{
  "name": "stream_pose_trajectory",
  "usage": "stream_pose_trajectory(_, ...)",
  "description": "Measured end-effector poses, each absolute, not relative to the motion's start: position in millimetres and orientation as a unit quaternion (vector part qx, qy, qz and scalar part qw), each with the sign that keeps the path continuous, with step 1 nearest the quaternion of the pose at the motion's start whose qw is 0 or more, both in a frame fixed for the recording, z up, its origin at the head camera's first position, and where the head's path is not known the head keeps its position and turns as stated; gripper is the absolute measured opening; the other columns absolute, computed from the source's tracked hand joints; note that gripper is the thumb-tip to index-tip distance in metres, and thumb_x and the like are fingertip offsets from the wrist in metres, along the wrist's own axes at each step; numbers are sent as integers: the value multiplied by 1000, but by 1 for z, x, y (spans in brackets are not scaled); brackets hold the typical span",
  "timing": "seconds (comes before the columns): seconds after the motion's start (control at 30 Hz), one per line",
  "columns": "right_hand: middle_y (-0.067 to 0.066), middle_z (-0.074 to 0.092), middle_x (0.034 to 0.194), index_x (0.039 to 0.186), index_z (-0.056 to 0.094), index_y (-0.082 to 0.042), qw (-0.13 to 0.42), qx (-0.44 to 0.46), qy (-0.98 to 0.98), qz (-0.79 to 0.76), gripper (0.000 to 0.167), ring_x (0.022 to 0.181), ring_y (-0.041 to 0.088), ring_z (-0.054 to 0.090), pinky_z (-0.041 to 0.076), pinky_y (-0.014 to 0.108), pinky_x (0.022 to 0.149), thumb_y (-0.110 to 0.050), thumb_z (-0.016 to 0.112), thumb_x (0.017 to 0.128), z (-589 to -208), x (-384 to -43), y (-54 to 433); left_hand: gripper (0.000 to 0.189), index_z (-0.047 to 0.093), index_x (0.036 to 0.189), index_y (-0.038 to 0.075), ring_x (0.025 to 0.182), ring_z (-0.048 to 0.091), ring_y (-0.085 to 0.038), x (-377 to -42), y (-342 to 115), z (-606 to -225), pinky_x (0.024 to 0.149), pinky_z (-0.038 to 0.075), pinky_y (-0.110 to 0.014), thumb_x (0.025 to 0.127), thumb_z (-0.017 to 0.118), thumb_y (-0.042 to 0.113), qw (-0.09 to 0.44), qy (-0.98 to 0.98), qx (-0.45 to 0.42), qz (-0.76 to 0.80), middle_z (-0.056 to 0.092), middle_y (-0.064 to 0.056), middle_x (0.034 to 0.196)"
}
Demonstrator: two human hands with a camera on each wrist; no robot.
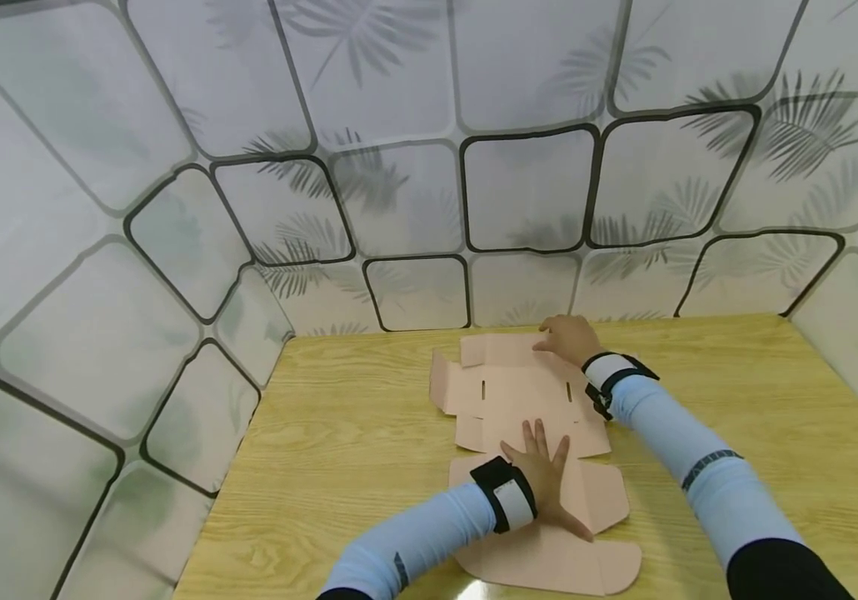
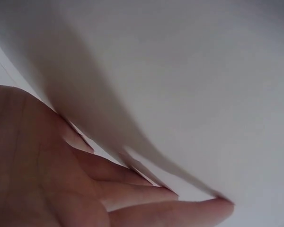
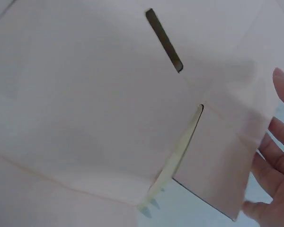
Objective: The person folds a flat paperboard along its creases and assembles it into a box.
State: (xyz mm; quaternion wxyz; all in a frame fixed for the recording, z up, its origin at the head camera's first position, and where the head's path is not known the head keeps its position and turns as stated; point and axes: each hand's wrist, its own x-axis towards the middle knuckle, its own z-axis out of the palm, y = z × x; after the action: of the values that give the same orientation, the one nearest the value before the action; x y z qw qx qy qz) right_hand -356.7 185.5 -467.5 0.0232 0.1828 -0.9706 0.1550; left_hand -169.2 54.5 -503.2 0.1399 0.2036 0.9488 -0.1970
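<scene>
A flat tan cardboard box blank lies on the wooden table, with slots, fold lines and several side flaps. My left hand rests palm down across its near half, fingers spread and straight. In the left wrist view, that hand's fingers lie along the pale board. At the far right of the blank is my right hand. The right wrist view shows its fingers against the outer edge of a raised side flap, beside a dark slot. Part of each finger is hidden behind the flap.
The yellow wood-grain table extends to both sides of the blank. A pale patterned curtain hangs along the table's far edge and left side. The blank's rounded near flap lies close to the bottom of the head view.
</scene>
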Motion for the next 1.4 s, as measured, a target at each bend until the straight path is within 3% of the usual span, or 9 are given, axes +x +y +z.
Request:
stream_pose_trajectory(0.1,24,70,104,111,69,5,38,197,-962,187,36,93,38,66,53,49,81,-21,73,86,-449,-350,188,136,-4,154,40,149,14,-28,-170,56,-501,101,41,-53,44,47,102,142,948,202,-201,7,-9,163)
stream_pose_trajectory(0.4,16,73,92,96,73,-2,77,236,-954,170,15,80,31,68,55,46,73,-15,69,89,-419,-334,190,133,-9,154,39,150,10,-27,-191,59,-507,104,39,-54,50,47,100,150,949,206,-186,3,-9,163)
stream_pose_trajectory(0.8,11,73,83,94,74,-4,133,284,-934,173,9,68,23,67,54,40,62,-7,69,87,-400,-297,174,129,-7,155,36,150,-1,-30,-222,55,-491,108,30,-59,58,60,89,193,959,183,-99,-4,-11,163)
stream_pose_trajectory(0.9,11,73,86,97,74,-3,122,286,-935,168,11,71,23,67,55,40,65,-6,69,88,-404,-290,175,130,-10,154,37,150,-5,-31,-231,56,-497,108,28,-62,58,60,90,195,960,180,-92,-7,-12,163)
stream_pose_trajectory(1.03,14,73,97,104,72,0,105,292,-938,156,16,86,29,69,56,42,76,-5,66,90,-408,-281,177,133,-16,152,38,149,-10,-31,-243,60,-519,108,25,-64,55,55,94,195,960,177,-96,-12,-12,162)
stream_pose_trajectory(1.13,14,72,103,109,70,0,99,289,-940,150,19,93,30,68,55,42,80,-7,63,92,-413,-276,178,134,-14,152,39,149,-9,-30,-249,62,-530,108,24,-66,52,57,94,188,963,172,-85,-11,-12,162)
stream_pose_trajectory(1.4,11,72,102,111,71,-5,136,301,-934,135,20,90,26,69,56,39,76,-9,63,93,-427,-268,181,135,-12,152,39,149,-9,-30,-251,63,-535,108,24,-65,51,57,95,188,963,173,-84,-13,-12,162)
